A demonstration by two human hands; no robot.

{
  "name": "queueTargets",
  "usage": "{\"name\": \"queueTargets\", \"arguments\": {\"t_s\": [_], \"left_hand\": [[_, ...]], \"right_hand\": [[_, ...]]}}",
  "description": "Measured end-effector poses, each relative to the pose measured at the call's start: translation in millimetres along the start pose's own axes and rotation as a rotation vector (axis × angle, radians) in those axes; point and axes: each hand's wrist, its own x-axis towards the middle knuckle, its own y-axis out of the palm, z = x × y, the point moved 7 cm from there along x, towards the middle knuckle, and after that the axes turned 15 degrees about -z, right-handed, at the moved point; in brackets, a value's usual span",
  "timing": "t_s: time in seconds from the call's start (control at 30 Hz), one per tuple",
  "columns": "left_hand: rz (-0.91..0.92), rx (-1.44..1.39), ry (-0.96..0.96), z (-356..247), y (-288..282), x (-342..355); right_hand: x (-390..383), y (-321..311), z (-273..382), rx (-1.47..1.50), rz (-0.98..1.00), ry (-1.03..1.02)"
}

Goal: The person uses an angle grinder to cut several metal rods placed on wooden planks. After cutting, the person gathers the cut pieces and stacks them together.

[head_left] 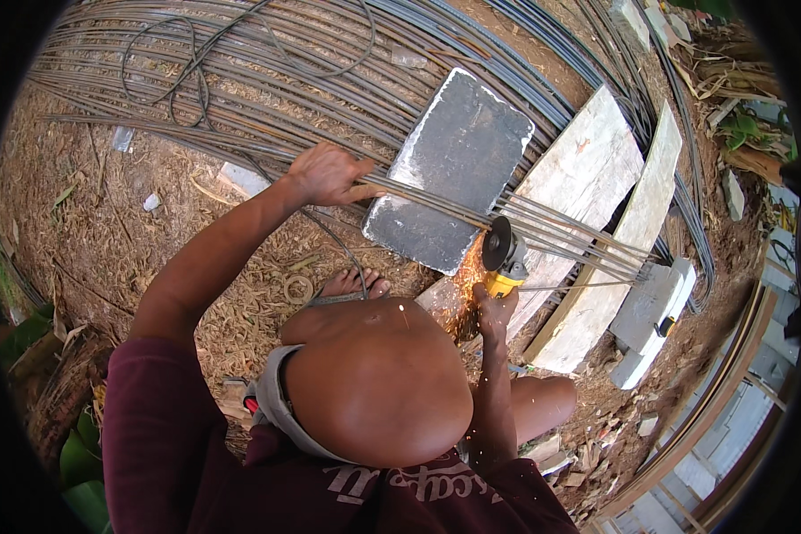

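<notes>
My left hand (329, 174) is closed around a small bunch of thin steel rods (440, 206), which cross a dark, white-edged slab (467, 133) and run on to the right. In my right hand (496, 311) is a yellow angle grinder (504, 284). Its dark round disc (497, 243) meets the rods just past the slab's right edge. Orange sparks (470, 289) spray down from there toward the ground. The exact contact point between disc and rods is partly hidden by the disc.
Many long steel bars (267, 67) lie across the ground beyond the slab. Two pale boards (587, 147) lie under the rods on the right. Their far ends reach a grey block (645, 307). My bare foot (356, 283) is close below the slab. A cable (338, 236) passes near it.
</notes>
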Motion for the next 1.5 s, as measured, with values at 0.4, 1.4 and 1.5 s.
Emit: {"name": "queueTargets", "arguments": {"t_s": [0.4,1.4,1.5], "left_hand": [[0.024,-0.003,-0.028,-1,-3,1],[-0.078,-0.002,0.028,-1,-4,-1],[-0.078,0.012,0.039,-1,-3,-1]], "right_hand": [[5,10,25,-0.151,-0.032,0.037],[1,2,15,-0.127,-0.002,0.114],[1,-1,19,-0.184,-0.022,-0.093]]}}
